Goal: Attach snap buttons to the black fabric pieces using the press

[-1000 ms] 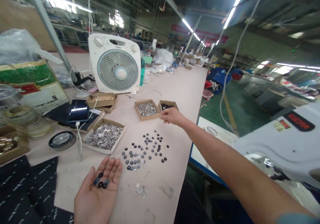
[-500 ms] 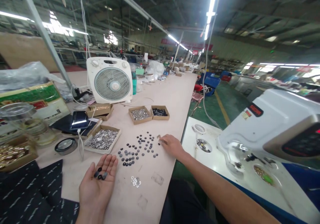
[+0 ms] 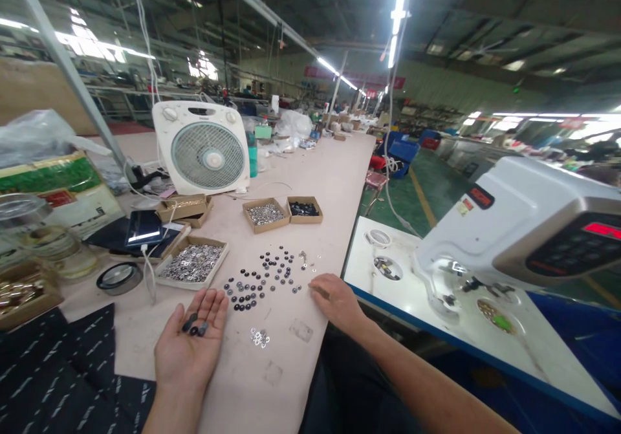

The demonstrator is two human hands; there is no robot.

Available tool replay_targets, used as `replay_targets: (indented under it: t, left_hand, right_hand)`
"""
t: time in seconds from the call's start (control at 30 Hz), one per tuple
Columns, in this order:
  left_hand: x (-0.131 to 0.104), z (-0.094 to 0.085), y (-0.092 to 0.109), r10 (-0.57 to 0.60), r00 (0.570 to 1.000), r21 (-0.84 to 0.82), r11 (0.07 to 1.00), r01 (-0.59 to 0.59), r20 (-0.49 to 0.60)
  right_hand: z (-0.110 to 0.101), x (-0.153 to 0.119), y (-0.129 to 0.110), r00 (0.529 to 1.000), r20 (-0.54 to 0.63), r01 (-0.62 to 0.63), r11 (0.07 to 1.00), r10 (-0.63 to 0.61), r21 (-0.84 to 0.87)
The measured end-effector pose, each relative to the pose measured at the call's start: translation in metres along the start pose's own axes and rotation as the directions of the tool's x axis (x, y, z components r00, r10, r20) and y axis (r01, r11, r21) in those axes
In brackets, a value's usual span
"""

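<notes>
My left hand (image 3: 188, 350) is palm up at the near left of the table, loosely cupped under several dark round snap buttons (image 3: 195, 328). Toward the table's right edge, my right hand (image 3: 337, 301) is palm down with its fingers curled together. What its fingertips hold, if anything, is hidden. Between the hands lie scattered black and grey snap buttons (image 3: 262, 281). Nearer me sits a small cluster of silver ring-shaped pieces (image 3: 260, 337). A few small metal pieces (image 3: 303, 259) lie just beyond my right hand.
Cardboard trays of silver pieces (image 3: 193, 263), mixed metal parts (image 3: 264, 214) and black parts (image 3: 303, 209) stand on the table. A box fan (image 3: 209, 147) is behind them. Dark printed fabric (image 3: 87, 363) lies at left, and a white machine (image 3: 509, 220) stands at right.
My right hand has drawn back toward me from the far right side of the scattered buttons, uncovering small metal pieces. My left hand stays palm up with the buttons. The view has shifted slightly.
</notes>
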State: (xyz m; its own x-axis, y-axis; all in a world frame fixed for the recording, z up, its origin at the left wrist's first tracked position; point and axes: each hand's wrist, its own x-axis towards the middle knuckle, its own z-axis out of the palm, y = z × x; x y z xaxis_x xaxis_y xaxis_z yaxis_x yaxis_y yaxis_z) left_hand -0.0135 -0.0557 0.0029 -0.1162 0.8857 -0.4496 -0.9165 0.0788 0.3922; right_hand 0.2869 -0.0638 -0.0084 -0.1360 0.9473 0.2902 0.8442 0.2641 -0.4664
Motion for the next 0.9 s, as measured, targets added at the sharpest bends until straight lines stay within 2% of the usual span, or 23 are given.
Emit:
replay_targets:
  t: [0.23, 0.4, 0.7, 0.83, 0.9]
  left_hand:
    - [-0.002, 0.004, 0.0, 0.004, 1.0, -0.009, 1.0, -0.004, -0.017]
    - [0.001, 0.003, 0.0, 0.003, 1.0, -0.037, 0.999, -0.004, -0.021]
    - [0.002, 0.002, 0.001, -0.011, 1.0, -0.055, 0.998, 0.011, -0.009]
    - [0.003, 0.001, 0.001, -0.012, 1.0, -0.064, 0.998, 0.012, -0.012]
    - [0.003, 0.001, 0.001, -0.018, 1.0, -0.066, 0.998, 0.018, -0.013]
  right_hand:
    - [0.007, 0.013, -0.022, 0.982, 0.101, -0.132, 0.959, 0.161, -0.251]
    - [0.012, 0.023, -0.037, 0.973, 0.187, -0.076, 0.949, 0.138, -0.307]
    - [0.033, 0.025, -0.063, 0.981, 0.181, -0.022, 0.965, 0.071, -0.262]
    - [0.036, 0.029, -0.057, 0.99, 0.141, -0.006, 0.988, 0.028, -0.153]
    - [0.031, 0.033, -0.047, 0.994, 0.086, -0.062, 0.989, 0.074, -0.135]
